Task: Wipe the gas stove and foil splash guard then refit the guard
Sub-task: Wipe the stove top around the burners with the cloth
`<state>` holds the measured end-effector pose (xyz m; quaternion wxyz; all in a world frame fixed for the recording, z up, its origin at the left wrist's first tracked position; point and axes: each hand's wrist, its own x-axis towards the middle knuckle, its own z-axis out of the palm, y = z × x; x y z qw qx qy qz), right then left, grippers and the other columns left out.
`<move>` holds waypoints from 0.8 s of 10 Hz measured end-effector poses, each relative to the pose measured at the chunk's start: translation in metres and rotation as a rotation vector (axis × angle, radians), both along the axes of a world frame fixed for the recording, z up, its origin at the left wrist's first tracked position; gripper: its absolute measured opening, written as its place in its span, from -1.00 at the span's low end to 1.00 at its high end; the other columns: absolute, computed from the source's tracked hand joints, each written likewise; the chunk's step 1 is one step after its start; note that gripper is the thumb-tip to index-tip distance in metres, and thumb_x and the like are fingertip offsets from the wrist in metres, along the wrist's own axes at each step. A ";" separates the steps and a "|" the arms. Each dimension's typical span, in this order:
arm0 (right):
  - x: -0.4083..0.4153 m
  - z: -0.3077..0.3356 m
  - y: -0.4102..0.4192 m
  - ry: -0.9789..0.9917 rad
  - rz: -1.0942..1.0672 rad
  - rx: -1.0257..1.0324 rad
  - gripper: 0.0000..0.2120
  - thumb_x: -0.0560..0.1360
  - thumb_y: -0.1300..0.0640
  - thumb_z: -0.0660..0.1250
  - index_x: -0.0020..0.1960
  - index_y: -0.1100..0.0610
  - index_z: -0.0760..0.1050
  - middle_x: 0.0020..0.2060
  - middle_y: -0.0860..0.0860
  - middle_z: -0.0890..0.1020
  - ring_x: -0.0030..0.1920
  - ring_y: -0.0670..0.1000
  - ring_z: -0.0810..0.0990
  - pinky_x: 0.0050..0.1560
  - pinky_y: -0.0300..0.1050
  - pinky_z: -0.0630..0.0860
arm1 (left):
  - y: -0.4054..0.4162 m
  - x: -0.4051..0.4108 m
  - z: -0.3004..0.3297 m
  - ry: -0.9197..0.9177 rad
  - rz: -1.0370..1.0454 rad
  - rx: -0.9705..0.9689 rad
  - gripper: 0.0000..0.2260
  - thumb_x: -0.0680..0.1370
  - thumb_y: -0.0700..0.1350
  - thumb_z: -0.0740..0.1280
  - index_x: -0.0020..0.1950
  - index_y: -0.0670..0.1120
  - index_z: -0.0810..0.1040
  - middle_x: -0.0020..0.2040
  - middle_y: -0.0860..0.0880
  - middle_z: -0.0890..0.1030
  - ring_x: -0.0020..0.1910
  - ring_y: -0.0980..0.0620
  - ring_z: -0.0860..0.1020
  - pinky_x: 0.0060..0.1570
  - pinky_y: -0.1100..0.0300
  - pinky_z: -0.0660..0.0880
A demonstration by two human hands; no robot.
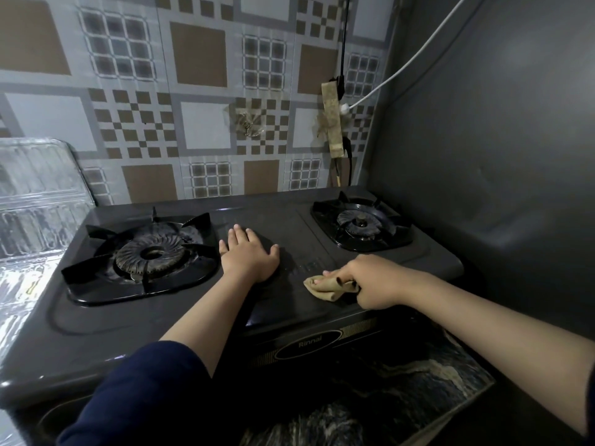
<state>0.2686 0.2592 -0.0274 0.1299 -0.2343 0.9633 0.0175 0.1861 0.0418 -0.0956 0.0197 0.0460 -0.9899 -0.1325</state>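
Head view: the right hand [370, 281] pinches a tan cloth [325, 286] on the gas stove [289, 304] front edge; the left hand [249, 252] lies flat and spread mid-top. Wiping looks underway. The foil splash guard [35, 194] stands off at the left, apparently unwiped and not refitted.

Dark grey two-burner gas stove [180, 320], Rinnai badge on the front, is sat on a marbled counter, with black pan supports around both burners. A crumpled tan cloth [323, 286] is pressed on its top, front right. The foil splash guard [38, 201] is propped left, against the tiled wall.
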 end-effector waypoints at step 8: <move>-0.060 -0.019 0.128 0.274 -0.889 -0.192 -0.47 0.40 0.26 0.23 0.38 0.13 0.37 0.25 0.23 0.52 0.25 0.23 0.50 0.19 0.02 0.50 | 0.001 -0.005 -0.004 0.015 -0.002 -0.006 -0.26 0.57 0.25 0.01 0.57 -0.22 -0.01 0.58 -0.24 -0.08 0.56 -0.17 -0.12 0.48 -0.16 -0.13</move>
